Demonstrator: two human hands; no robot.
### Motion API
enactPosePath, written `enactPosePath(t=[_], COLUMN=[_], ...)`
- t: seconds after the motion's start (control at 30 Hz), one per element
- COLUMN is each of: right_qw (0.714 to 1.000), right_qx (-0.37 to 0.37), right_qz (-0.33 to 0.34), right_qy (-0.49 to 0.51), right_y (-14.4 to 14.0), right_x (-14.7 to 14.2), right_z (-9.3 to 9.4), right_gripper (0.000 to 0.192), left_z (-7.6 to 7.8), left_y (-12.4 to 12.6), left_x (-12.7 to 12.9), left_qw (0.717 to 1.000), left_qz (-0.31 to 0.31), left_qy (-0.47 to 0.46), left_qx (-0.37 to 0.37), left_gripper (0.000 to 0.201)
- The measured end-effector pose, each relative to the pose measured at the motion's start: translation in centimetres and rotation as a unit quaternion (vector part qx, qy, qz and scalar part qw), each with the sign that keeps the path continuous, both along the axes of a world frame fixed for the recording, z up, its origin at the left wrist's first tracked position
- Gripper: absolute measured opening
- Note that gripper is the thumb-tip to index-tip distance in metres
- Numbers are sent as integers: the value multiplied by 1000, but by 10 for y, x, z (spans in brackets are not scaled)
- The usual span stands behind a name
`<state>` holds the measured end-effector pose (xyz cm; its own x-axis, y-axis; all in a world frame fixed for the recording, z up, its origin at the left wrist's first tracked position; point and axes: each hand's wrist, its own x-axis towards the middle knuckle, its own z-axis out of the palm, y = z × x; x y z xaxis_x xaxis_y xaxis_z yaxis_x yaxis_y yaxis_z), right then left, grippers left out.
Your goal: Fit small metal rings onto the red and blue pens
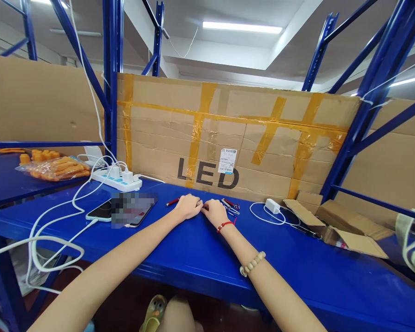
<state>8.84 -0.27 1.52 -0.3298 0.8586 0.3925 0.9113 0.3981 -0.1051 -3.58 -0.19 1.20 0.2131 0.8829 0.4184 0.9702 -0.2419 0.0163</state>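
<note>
My left hand [189, 206] and my right hand [215, 212] meet fingertip to fingertip over the blue shelf top [193, 249]. Both have curled, closed fingers, and whatever lies between the fingertips is too small and hidden to name. A slim red object [173, 202] with a dark tip lies just left of my left hand. Behind and right of my right hand is a small group of red and shiny metal pieces [231, 205], their kind unclear. A red cord bracelet [225, 226] and a beaded bracelet [252, 264] circle my right wrist and forearm.
To the left are a white power strip [119, 179] with tangled cables, a phone [102, 211] and a partly blurred dark tablet-like device [143, 212]. A white charger [272, 206] and an opened cardboard box [352, 230] sit right. A large cardboard panel [159, 138] stands behind.
</note>
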Motion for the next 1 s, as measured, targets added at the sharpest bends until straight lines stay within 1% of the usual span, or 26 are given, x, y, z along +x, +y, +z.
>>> enactPosePath(t=[0.1,0.3,0.47,0.63,0.73,0.8,0.9,1.0], right_qw=[1000,1000,997,986,968,949,911,866], right_qx=[4,8,-3,-21,-42,-57,-87,-132], right_qz=[-7,-2,18,44,63,73,86,97], right_qy=[6,24,73,161,238,300,395,472], right_y=[-2,-5,-3,6,13,17,22,22], right_x=[-2,-4,-4,-1,2,3,1,-3], right_z=[2,2,-3,-9,-13,-14,-13,-11], right_gripper=[16,20,16,13,20,20,23,26], left_z=[0,0,1,0,-1,-2,-2,-1], left_y=[0,0,0,1,1,2,2,1], left_x=[1,2,2,3,3,3,3,2], left_qw=[1000,1000,1000,1000,1000,1000,1000,1000], left_qz=[4,2,2,12,10,9,15,19], left_qy=[-2,-2,1,3,5,7,7,8], left_qx=[11,3,1,7,13,15,14,6], left_gripper=[41,44,38,29,27,27,27,26])
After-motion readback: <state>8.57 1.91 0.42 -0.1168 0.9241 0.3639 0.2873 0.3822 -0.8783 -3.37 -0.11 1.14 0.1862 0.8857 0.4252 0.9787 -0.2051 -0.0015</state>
